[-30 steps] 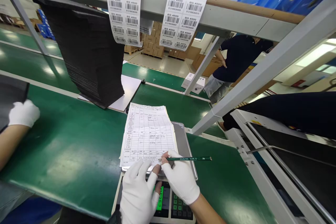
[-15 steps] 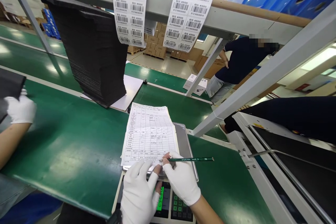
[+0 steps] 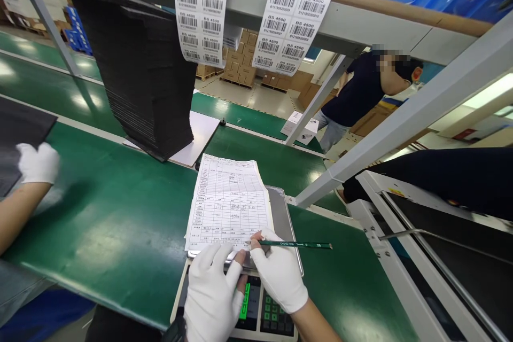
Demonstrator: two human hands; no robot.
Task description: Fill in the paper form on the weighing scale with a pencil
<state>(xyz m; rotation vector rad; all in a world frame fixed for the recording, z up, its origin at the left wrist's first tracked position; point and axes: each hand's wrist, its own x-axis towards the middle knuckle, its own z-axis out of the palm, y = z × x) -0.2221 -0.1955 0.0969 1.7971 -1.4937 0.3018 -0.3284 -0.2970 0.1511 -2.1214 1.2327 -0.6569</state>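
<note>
Green pencil (image 3: pixel 298 245), pinched crosswise in right hand (image 3: pixel 276 272), tip at near edge of paper form (image 3: pixel 230 203) on scale (image 3: pixel 284 216); form's long axis runs away. Left hand (image 3: pixel 212 288) half-curled, apparently empty, left of tip.

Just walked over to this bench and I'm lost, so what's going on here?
The person's right hand holds a green pencil, its tip at the bottom of a printed form with handwritten entries. The left hand is at the form's near edge, over a digital scale whose pan lies under the form. To the left, a co-worker's gloved hand is at a black sheet.
</note>
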